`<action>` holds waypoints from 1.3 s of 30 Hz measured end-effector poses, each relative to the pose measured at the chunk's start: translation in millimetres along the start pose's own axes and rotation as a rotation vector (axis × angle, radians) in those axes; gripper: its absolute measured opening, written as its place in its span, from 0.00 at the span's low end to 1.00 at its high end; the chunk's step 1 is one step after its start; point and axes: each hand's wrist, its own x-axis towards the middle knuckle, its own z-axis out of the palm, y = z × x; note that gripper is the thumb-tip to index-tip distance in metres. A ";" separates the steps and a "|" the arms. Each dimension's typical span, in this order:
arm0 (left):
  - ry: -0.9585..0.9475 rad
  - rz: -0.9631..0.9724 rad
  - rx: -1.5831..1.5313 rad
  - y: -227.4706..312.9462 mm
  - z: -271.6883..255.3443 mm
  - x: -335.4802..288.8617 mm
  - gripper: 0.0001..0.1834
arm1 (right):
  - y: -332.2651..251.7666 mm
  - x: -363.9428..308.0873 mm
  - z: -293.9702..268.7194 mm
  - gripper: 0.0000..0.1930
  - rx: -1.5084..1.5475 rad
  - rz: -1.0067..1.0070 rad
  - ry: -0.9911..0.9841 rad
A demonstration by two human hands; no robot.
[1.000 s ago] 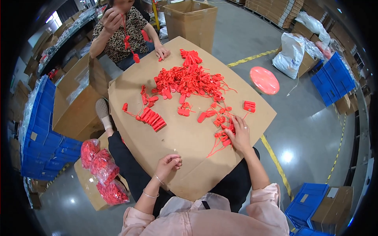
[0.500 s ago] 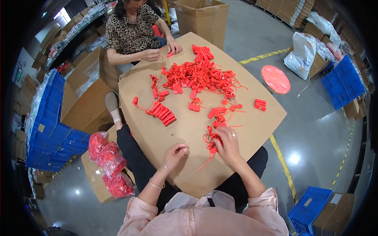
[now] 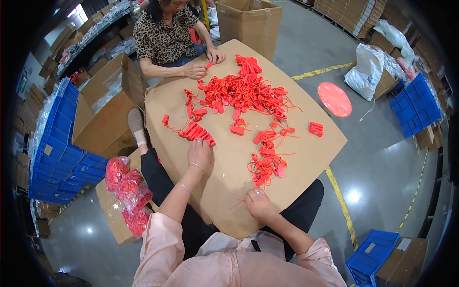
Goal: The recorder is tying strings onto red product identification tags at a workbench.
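Note:
A row of small red plastic pieces point(image 3: 195, 130) lies side by side on the cardboard-topped table point(image 3: 224, 158). My left hand point(image 3: 199, 154) reaches over the near end of this row, its fingertips closed on one piece and partly hidden. Close to the table's near edge, my right hand point(image 3: 260, 203) is closed in a pinch on a thin red cord point(image 3: 241, 199). Just beyond that hand lies a small tangle of red pieces with cords point(image 3: 265, 167). Farther off spreads a large heap of red corded pieces point(image 3: 244, 93).
Across the table, a co-worker's hands point(image 3: 205, 64) handle a red piece. A few red pieces point(image 3: 315, 128) lie at the right. Bags of red items point(image 3: 129, 184), blue crates point(image 3: 60, 153), an open carton point(image 3: 112, 112) and a red round stool point(image 3: 334, 99) surround the table.
My left hand has moved forward onto the row of red pieces. My right hand has drawn back toward me, off the small tangle. The co-worker's hands have come closer together.

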 end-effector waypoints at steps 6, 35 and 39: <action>0.023 0.071 -0.036 -8.2 -5.3 -5.7 0.03 | -40.1 11.0 1.1 0.08 0.402 -0.136 0.056; -0.828 -0.434 -1.581 125.4 -70.0 -12.6 0.06 | -60.7 -15.6 -18.7 0.06 0.653 -0.041 0.021; -0.814 -0.494 -1.961 104.3 -102.8 2.1 0.07 | -47.7 -19.1 -30.2 0.06 0.685 0.030 0.074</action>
